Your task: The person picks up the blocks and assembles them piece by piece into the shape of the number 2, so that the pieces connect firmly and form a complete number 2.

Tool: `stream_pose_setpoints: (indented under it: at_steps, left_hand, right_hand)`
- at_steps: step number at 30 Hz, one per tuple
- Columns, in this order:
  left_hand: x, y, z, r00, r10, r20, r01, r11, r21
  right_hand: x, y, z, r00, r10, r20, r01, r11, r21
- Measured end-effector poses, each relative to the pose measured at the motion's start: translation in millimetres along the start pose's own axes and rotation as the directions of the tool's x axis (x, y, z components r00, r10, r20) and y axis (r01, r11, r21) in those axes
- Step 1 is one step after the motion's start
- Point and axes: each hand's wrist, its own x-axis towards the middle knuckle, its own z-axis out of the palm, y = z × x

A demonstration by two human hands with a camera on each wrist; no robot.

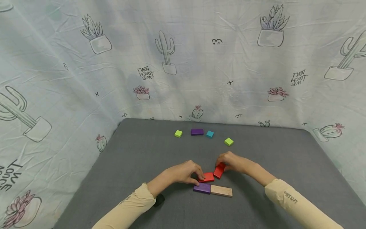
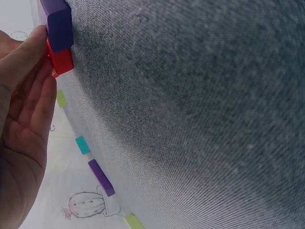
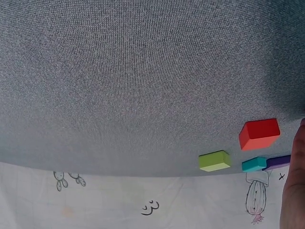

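My left hand (image 1: 184, 171) grips the left end of a flat red block (image 1: 208, 177), its thumb beside a purple block (image 1: 201, 188). In the left wrist view, the thumb tip lies along the edge of the purple block (image 2: 59, 26), with red (image 2: 61, 61) showing just beyond. End to end with the purple block lies a plain wooden block (image 1: 221, 190). Just right of the first red block, my right hand (image 1: 233, 161) holds a second red block (image 1: 219, 172) at a slant. The right wrist view shows a red block (image 3: 259, 134) near that hand's edge.
Toward the back of the grey table (image 1: 143, 149) lie a lime block (image 1: 178, 133), a purple block (image 1: 197, 132), a teal block (image 1: 210, 134) and another lime block (image 1: 228, 142). A dark object (image 1: 159, 200) sits beside the left sleeve. Patterned cloth (image 1: 183, 89) hangs behind.
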Motion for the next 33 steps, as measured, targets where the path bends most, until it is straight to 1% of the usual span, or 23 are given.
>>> stream_pose_setpoints:
  at_steps: [7, 15, 20, 24, 26, 29, 31, 33]
  left_hand:
    - [0.0, 2.3, 1.9, 1.000, -0.010, 0.000, 0.010, 1.000, 0.008]
    - [0.7, 5.0, 1.4, 1.000, -0.009, 0.000, 0.009, 1.000, 0.007]
    - [0.8, 5.6, 3.5, 1.000, -0.022, 0.009, 0.022, 1.000, 0.001]
    - [1.2, 7.4, 4.9, 0.999, -0.038, 0.014, 0.039, 0.999, -0.007]
    - [1.5, 8.5, 5.0, 0.999, -0.036, 0.011, 0.036, 0.999, 0.000]
    - [1.8, 10.3, 4.5, 1.000, -0.027, 0.007, 0.027, 1.000, 0.005]
    - [1.7, 11.4, 4.2, 1.000, -0.025, 0.007, 0.025, 1.000, 0.004]
    - [1.1, 12.3, 3.8, 0.999, -0.033, 0.008, 0.033, 0.999, -0.004]
  right_hand:
    - [-1.3, 0, 1, 1.000, 0.000, 0.018, 0.000, 1.000, -0.017]
    - [-2.1, 1, 0, 1.000, -0.021, 0.022, 0.021, 1.000, 0.001]
    - [-1.2, -1, 0, 0.998, 0.002, 0.062, -0.002, 1.000, 0.010]
    - [-1.3, -1, -1, 0.997, 0.016, 0.077, -0.017, 1.000, 0.009]
    - [-2.2, -2, -2, 0.996, 0.036, 0.082, -0.037, 0.999, 0.012]
    - [-5.4, -4, -7, 0.995, 0.068, 0.071, -0.071, 0.997, 0.039]
    - [-10.0, -4, -12, 0.995, 0.091, 0.037, -0.093, 0.994, 0.061]
    - [-16.9, 0, -18, 0.991, 0.137, -0.014, -0.135, 0.985, 0.109]
